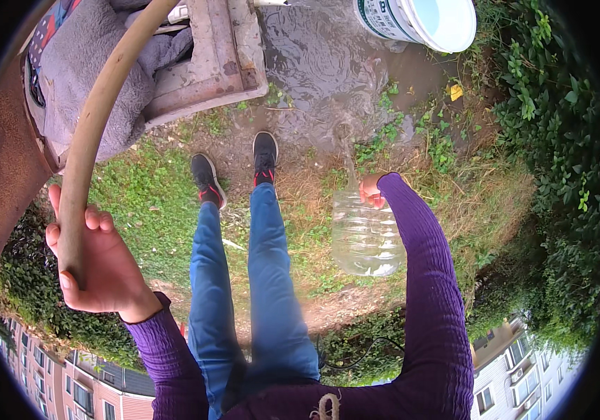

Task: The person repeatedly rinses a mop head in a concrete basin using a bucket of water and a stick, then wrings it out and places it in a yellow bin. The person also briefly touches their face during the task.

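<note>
A long wooden pole [95, 121] rests in my left hand [108, 257], whose fingers and thumb wrap its lower end. The pole looks bent and rises past the top edge of the picture. My right hand [371, 190] grips a clear ribbed plastic jug [367, 241] near its mouth, which the hand and sleeve hide. From there a stream of water [348, 155] falls into the muddy puddle [321, 73] ahead of my feet. How much water the jug holds is hard to tell. Grey fleece cloth [92, 79] lies behind the pole.
The cloth lies in a worn basin [210, 92] at the upper left, beside a rusty metal panel [11, 168]. A white bucket [410, 21] bearing writing stands by the puddle. Leafy bushes [551, 157] line the right side. My shoes [264, 157] stand on dirt and grass.
</note>
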`<act>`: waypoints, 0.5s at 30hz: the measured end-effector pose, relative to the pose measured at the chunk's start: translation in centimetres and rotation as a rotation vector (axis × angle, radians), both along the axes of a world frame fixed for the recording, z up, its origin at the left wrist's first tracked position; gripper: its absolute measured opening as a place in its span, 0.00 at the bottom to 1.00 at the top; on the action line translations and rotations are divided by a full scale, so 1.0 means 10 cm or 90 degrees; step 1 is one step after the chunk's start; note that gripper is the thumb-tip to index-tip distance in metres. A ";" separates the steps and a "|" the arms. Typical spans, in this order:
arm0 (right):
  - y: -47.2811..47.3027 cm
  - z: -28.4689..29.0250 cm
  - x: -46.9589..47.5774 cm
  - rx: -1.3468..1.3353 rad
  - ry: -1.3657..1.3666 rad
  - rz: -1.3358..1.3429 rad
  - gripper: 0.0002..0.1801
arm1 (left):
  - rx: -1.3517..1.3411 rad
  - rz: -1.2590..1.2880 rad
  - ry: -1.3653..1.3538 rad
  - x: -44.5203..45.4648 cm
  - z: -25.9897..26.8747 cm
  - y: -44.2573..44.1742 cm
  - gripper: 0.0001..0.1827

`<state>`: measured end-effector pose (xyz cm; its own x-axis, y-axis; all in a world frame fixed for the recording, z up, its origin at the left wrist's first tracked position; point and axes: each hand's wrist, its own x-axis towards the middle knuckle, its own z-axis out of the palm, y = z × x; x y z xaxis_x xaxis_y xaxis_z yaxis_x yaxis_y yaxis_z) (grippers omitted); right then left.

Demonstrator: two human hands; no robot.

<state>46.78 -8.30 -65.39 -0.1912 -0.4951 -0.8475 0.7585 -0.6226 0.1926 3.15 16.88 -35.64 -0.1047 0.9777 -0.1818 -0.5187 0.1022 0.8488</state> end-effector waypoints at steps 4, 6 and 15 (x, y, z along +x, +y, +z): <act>0.65 0.09 -0.13 0.228 0.032 0.084 0.14 | -0.011 0.045 0.048 0.00 -0.01 0.00 0.29; 1.08 0.05 -0.22 0.300 0.080 0.170 0.11 | -0.004 0.018 0.053 0.00 -0.01 0.00 0.29; 3.16 -0.04 -0.35 0.930 -0.058 0.480 0.13 | -0.020 0.050 0.078 0.01 -0.01 0.00 0.29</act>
